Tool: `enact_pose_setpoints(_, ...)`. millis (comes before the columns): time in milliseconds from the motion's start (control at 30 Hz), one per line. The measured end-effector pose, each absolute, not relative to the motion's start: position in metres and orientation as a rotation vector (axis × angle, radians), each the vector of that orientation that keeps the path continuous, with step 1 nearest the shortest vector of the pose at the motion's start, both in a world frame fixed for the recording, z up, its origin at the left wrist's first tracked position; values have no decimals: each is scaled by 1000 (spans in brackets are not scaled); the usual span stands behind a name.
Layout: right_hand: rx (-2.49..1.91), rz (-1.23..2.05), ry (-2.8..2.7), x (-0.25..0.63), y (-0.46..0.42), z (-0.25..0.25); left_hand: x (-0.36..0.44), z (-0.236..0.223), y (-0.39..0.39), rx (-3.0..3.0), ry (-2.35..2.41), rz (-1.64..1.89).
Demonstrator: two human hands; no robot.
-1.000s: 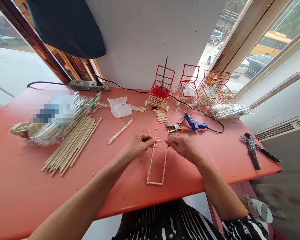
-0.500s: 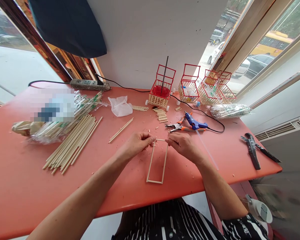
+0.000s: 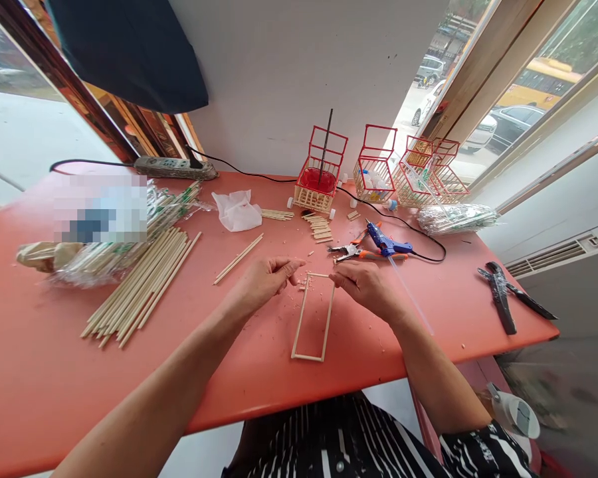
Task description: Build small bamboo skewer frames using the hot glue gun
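Note:
A narrow rectangular frame of thin wooden sticks [image 3: 301,325] lies on the red table, its short near end toward me. At its far right corner my right hand [image 3: 361,284] has thumb and fingers closed on the wood. Just left of the far left corner hovers my left hand [image 3: 266,282], apart from the frame, its fingers loosely bent and nothing visible in them. Small wood crumbs are scattered around the far end. Beyond my right hand lie orange-handled pliers [image 3: 349,250] and a blue glue gun [image 3: 386,242] with a clear glue stick.
Long wooden sticks [image 3: 144,289] lie in a pile at left beside plastic-wrapped bundles. Two loose sticks [image 3: 238,259] and short cut pieces [image 3: 321,229] lie farther in. Small stick carts [image 3: 319,192] with red rims stand at the back. A black-handled cutter [image 3: 501,299] rests at right.
My left hand has let go of the frame's far left corner and moved slightly up and left. My right hand stays at the far right corner.

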State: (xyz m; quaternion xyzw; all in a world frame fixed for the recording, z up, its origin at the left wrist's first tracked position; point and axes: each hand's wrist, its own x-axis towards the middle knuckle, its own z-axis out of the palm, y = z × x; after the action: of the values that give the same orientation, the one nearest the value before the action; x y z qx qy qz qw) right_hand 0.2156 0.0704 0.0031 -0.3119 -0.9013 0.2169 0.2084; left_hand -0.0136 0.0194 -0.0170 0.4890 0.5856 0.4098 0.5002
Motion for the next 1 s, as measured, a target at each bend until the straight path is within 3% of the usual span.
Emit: enact_pose_setpoints(1000,-861,643,-2514,215,71,3,-12,-10,17,1280,1415,925)
